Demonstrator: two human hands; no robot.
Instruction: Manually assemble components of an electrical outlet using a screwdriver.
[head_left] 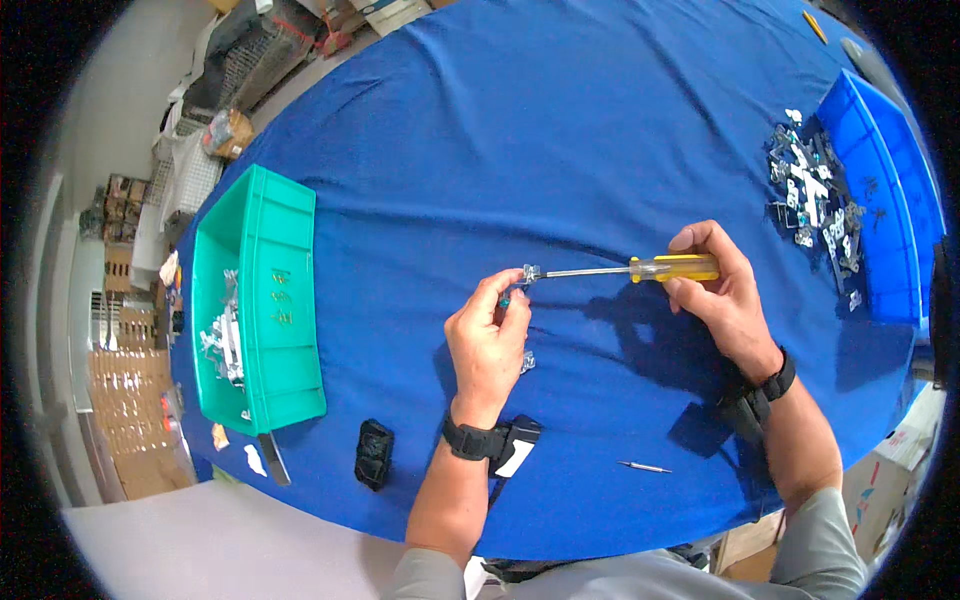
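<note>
Between the thumb and fingers of my left hand (485,345) is a small metal part (531,273), closed in a pinch. My right hand (725,300) grips a screwdriver (676,268) by its yellow, partly clear handle. The screwdriver's shaft lies level and points left, its tip at the small metal part. Something teal shows between my left fingers, too small to name. Just right of my left palm, another small clear or silvery piece (528,362) shows on the blue cloth, partly hidden by the hand.
On the left stands a green bin (285,300) with metal pieces inside. At right, a blue bin (880,200) sits beside a pile of small black and white parts (815,195). A black object (374,454) and a thin silver bit (644,467) lie on the blue cloth (560,130).
</note>
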